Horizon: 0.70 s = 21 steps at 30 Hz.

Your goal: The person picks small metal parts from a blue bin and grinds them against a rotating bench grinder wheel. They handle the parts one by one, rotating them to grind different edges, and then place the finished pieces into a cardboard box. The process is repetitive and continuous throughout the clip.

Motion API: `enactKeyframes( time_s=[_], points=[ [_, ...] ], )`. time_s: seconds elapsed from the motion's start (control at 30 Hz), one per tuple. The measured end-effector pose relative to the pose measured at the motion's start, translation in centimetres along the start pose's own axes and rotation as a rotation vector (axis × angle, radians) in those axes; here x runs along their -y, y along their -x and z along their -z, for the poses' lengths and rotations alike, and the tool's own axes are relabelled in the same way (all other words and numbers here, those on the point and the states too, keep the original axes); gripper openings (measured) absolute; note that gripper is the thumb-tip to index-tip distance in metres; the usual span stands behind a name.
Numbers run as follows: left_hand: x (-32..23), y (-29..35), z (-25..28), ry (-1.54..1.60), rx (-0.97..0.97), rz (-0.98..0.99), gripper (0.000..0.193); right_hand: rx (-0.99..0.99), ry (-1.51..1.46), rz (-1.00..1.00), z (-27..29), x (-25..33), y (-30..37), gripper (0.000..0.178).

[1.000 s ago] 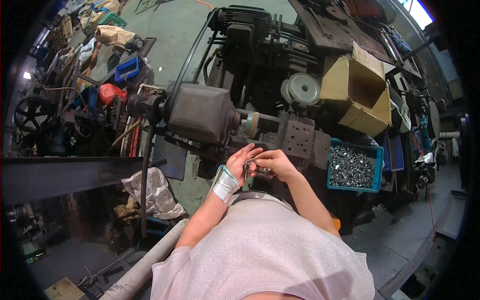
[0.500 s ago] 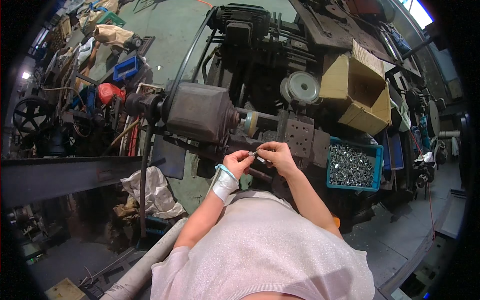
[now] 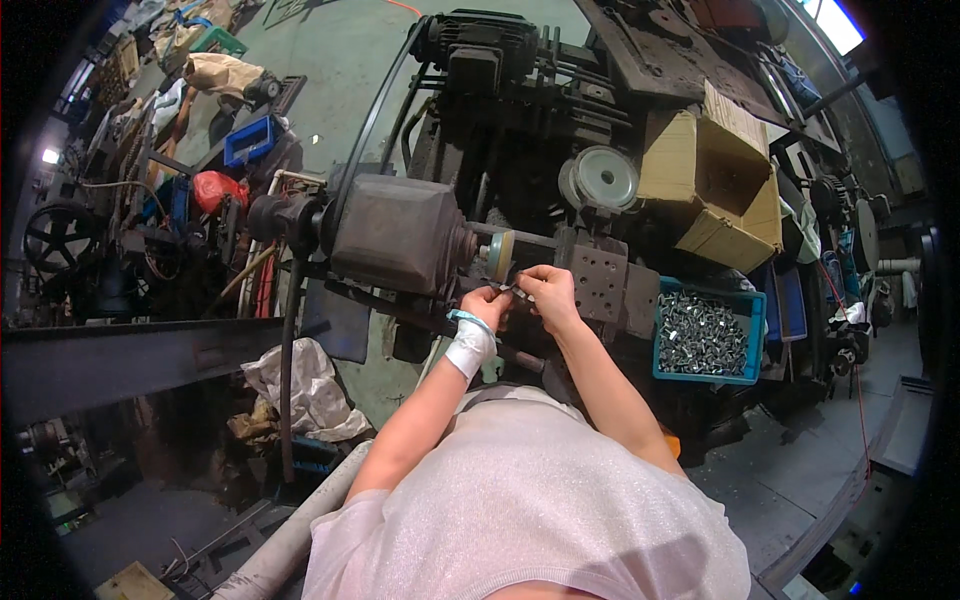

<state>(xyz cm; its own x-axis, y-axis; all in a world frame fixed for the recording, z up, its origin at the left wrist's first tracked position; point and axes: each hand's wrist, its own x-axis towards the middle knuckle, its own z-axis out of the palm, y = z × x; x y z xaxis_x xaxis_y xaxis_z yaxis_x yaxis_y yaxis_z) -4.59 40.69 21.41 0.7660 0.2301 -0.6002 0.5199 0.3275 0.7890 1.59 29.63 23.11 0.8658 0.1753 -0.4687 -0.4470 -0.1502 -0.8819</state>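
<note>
Both my hands meet in front of a round polishing wheel [image 3: 500, 256] with a pale rim, mounted on the shaft of a dark lathe-like machine [image 3: 395, 235]. Between my fingertips is a small metal part [image 3: 511, 289], mostly covered, so its exact kind does not show. My left hand [image 3: 486, 304], with a white wrap and a light blue band at the wrist, pinches it from the left. From the right, my right hand [image 3: 548, 294] pinches it with thumb and forefinger. The part is close under the wheel; whether it touches I cannot tell.
A teal bin [image 3: 708, 330] full of small shiny metal parts stands to the right. Behind it sits an open cardboard box [image 3: 715, 185]. A drilled metal block [image 3: 597, 275] is just right of my hands. A drive belt [image 3: 368, 130] runs up the machine's left side.
Both hands have moved forward, up toward the wheel, carrying the small metal part from nearer my body. The left hand has also shifted right.
</note>
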Motion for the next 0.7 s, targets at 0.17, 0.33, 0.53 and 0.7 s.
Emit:
enactKeyframes(
  time_s=[0.17, 0.33, 0.53, 0.7],
  points=[
    [0.0, -0.3, -0.2, 0.087, -0.037, 0.019, 0.015, 0.009, 0.017, 0.023, -0.3, 0.1, -0.7, 0.017],
    [0.4, -0.7, -0.4, 0.110, -0.056, -0.013, 0.014, 0.010, 0.011, 0.008, -0.5, 0.1, -1.1, 0.016],
    [0.7, -0.6, -0.3, 0.077, -0.052, -0.071, 0.017, 0.008, 0.007, 0.008, -0.4, 0.0, -0.9, 0.017],
    [-0.4, 2.0, 1.3, 0.197, 0.216, 0.132, 0.028, 0.144, -0.024, -0.008, 1.2, 1.0, 1.0, 0.019]
  ],
)
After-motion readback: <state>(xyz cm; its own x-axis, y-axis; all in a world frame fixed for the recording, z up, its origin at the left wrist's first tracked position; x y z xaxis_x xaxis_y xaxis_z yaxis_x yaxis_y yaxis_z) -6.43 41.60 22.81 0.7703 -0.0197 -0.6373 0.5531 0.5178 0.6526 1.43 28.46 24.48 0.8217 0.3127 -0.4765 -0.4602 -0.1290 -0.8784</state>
